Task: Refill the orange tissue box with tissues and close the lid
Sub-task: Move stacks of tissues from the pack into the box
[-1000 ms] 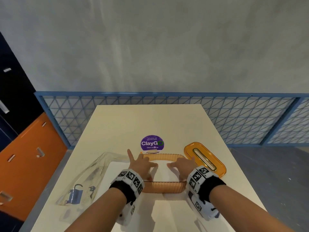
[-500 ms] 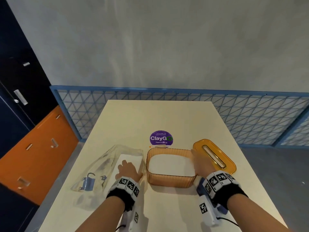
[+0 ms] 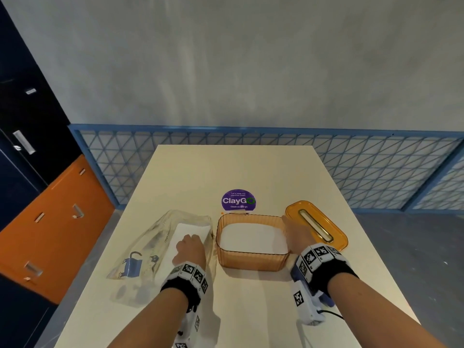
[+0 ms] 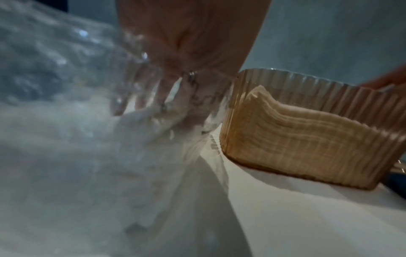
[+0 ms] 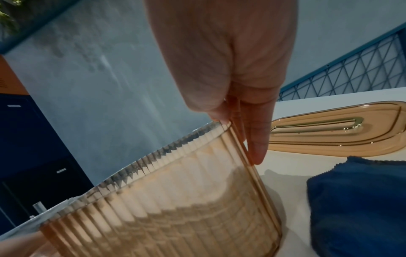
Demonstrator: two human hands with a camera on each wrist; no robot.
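A person's left hand [image 3: 190, 249] is reaching into a crinkled clear plastic packet [image 3: 155, 247] lying at the near left of a cream table [image 3: 251, 169], its fingers [image 4: 142, 99] curling into the soft white tissues [image 3: 190, 228] inside; the left wrist view is showing this grip through the glossy film, which the head view is hiding behind the knuckles. Just to the right, the ribbed, translucent orange tissue box [image 3: 251, 261] is standing open with a white stack [image 3: 253, 238] filling most of it, the layered edges showing through the fluted wall in both wrist views. The right hand [image 3: 297, 233] is holding the box's right wall, thumb going inside the rim and straight fingers [image 5: 259, 139] pressing flat along the outside, as the right wrist view is making plain. That view alone is catching a dark blue cloth [image 5: 356, 205] on the table beside the box. Beyond the right hand, the rounded orange lid [image 3: 317, 226] is lying flat, its long slot trimmed in shiny gold. Farther back, a round purple sticker [image 3: 238, 200] is reading "ClayGo", with smaller lines too blurred to read fully. A blue lattice railing [image 3: 376, 172] and a grey wall are closing off the background.
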